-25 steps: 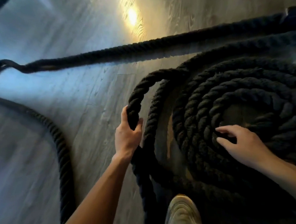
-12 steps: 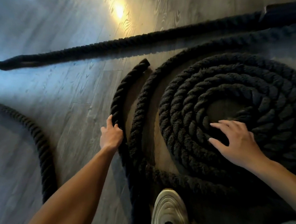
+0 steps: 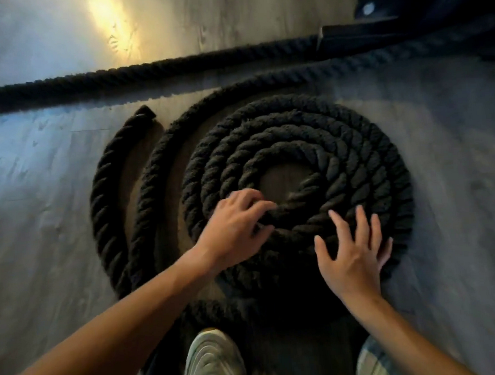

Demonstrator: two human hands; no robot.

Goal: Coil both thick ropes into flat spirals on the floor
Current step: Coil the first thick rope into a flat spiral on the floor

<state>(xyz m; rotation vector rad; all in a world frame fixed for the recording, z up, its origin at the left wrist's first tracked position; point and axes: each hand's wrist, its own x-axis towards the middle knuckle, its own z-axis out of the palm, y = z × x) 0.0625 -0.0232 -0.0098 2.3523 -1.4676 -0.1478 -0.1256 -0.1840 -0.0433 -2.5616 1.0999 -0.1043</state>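
Our left hand (image 3: pixel 237 229) curls round an inner turn of the coiled rope (image 3: pixel 295 131) on the floor (image 3: pixel 36 202); our right hand (image 3: pixel 353 256) lies flat, fingers spread, on its near edge. The second rope (image 3: pixel 144 74) runs straight beyond.

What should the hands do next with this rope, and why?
Probably slide the loose outer turn inward against the tight spiral: bare floor shows between them, while the left hand grips the spiral's inner edge and the right hand presses it flat.

Bare floor (image 3: pixel 38 231) is lying open left of the coil (image 3: pixel 355 150); a straight rope (image 3: pixel 144 73) and dark equipment (image 3: pixel 433 7) are blocking beyond.
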